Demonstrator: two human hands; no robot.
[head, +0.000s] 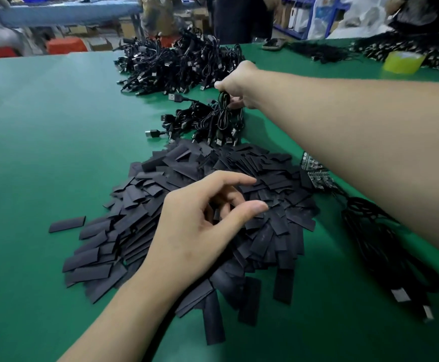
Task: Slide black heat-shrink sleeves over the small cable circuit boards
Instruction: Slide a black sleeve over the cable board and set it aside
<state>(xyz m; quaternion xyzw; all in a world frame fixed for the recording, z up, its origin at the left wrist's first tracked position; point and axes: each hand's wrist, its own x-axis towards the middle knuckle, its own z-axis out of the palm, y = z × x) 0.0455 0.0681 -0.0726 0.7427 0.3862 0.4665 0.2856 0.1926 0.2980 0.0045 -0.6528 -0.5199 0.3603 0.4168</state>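
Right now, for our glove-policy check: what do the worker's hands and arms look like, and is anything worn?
Both are bare. The left hand has no glove, ring or wristband, and no sleeve shows on its forearm. The right hand is likewise ungloved, its forearm uncovered up to the frame edge.

Green bench top [43, 126] up front. Behind it a blue-covered table [64, 11], with red stools [67, 45] and cardboard boxes [127, 28] underneath. Blue shelving [291, 30] far right, even indoor light.
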